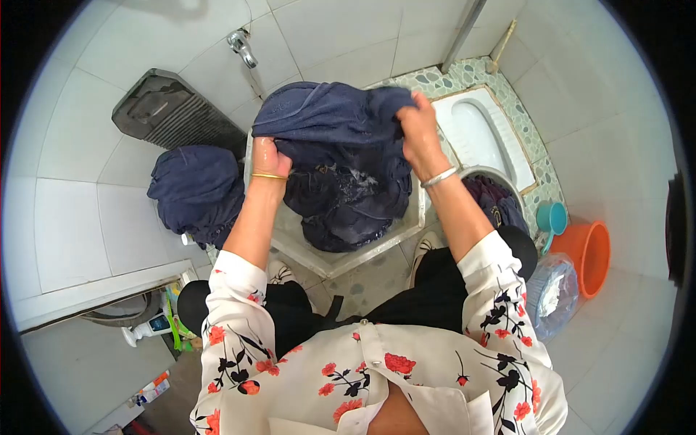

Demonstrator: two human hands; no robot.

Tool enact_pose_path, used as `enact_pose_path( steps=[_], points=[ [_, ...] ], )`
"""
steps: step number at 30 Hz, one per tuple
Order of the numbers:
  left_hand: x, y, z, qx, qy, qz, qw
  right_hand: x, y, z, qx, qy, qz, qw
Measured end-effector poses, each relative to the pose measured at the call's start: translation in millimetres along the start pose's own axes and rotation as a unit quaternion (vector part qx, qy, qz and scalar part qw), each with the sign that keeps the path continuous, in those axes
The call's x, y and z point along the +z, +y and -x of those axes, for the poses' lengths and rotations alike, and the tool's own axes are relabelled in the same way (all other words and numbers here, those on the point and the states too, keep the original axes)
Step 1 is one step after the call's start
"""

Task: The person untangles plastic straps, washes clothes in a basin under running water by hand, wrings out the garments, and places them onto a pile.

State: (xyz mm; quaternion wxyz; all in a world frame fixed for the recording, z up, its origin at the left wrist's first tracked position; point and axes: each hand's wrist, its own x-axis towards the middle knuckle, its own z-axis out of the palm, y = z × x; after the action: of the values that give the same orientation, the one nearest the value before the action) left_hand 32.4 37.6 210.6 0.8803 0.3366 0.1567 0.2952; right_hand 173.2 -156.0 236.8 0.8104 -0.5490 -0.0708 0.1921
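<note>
A dark navy wet garment (330, 109) is stretched between my two hands. My left hand (272, 158), a yellow bangle at its wrist, is closed on the garment's near left edge. On the other side my right hand (422, 129), with a silver bangle, grips the right end of the cloth, slightly blurred. The cloth is raised over a pale angular basin (333, 270) with a whitish rim. Its lower part hangs into the basin, where soaked dark cloth (348, 221) lies bunched with some foam on it. Whether this is one garment or several I cannot tell.
Navy clothes (194, 185) are piled at left, by a black washboard (181, 109). A tap (241, 49) is on the wall. At right are a squat toilet (484, 138), a tub of dark clothes (496, 197), a teal dipper (552, 216), an orange bucket (596, 257) and a bag-lined bin (540, 297).
</note>
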Motion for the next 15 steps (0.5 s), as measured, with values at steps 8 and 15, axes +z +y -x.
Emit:
enact_pose_path(
  steps=[8,15],
  points=[
    [45.5,92.5,21.4,0.082,-0.077,-0.008,0.994,-31.5,97.3,26.3,0.323,-0.233,0.178,0.9],
    [39.8,214.8,41.9,0.118,-0.182,0.013,0.976,110.4,121.2,42.1,0.321,-0.352,-0.182,0.86]
  ],
)
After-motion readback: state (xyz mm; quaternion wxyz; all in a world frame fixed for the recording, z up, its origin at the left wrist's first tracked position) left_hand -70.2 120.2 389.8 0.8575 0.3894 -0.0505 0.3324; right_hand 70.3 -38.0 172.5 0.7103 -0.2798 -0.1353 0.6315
